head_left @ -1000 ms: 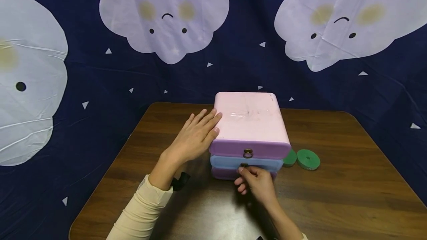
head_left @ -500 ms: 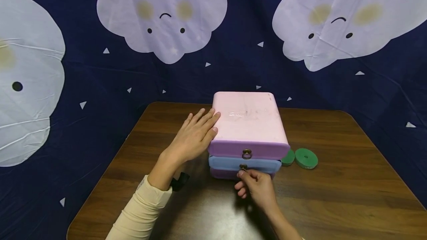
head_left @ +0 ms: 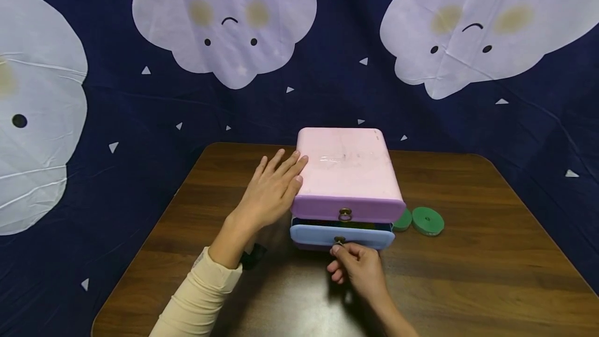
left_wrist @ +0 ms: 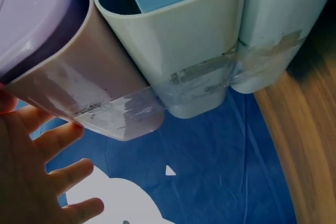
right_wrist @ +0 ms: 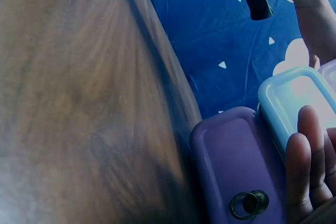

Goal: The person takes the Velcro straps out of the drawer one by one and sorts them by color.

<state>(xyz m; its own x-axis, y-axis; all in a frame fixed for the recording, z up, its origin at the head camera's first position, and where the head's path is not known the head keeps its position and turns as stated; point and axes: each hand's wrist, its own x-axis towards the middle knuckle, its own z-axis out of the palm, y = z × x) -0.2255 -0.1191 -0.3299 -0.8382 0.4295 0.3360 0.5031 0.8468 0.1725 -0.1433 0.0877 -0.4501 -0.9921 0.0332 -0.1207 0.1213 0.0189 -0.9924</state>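
A three-drawer box [head_left: 346, 165] with a pale pink top stands on the table. Its middle blue drawer [head_left: 311, 235] is pulled partly out, with a dark gap behind its front. My right hand [head_left: 362, 269] pinches the small brass ring pull [head_left: 339, 240] of that drawer between thumb and index finger. My left hand [head_left: 269, 191] lies with straight, spread fingers against the box's upper left edge. The purple top drawer [head_left: 318, 207] is closed, its own ring hanging down. In the right wrist view the purple bottom drawer [right_wrist: 236, 150] also has a ring [right_wrist: 242, 205].
Two green discs, one larger in view [head_left: 428, 221] and one partly hidden [head_left: 403, 220], lie right of the box. Clear tape [left_wrist: 131, 103] joins the box's stacked sections. A dark blue cloud-print cloth [head_left: 351, 92] hangs behind the wooden table [head_left: 491, 254].
The blue drawer has slid out towards me, and a gap now shows above its front. My right hand has come slightly nearer with the ring. My left hand stays on the box.
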